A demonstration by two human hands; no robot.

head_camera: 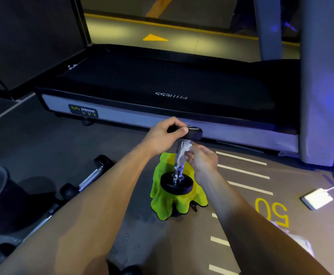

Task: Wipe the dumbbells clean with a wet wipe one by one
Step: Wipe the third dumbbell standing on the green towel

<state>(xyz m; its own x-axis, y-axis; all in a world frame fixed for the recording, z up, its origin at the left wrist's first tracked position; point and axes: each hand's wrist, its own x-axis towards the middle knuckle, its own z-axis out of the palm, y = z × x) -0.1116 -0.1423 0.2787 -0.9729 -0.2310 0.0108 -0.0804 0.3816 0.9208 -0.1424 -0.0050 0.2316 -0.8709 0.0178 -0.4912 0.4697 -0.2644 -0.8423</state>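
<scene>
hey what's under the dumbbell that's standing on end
The dumbbell stands upright on a bright green cloth, draped over something raised. That support is covered; only a dark bit shows at the cloth's lower edge, so I can't identify it.

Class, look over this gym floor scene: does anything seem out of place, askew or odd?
Yes. The dumbbell stands on end atop a rumpled green cloth, steadied by the left hand while the right hand presses the wet wipe to its handle. Other dumbbells lie scattered at left.
</scene>
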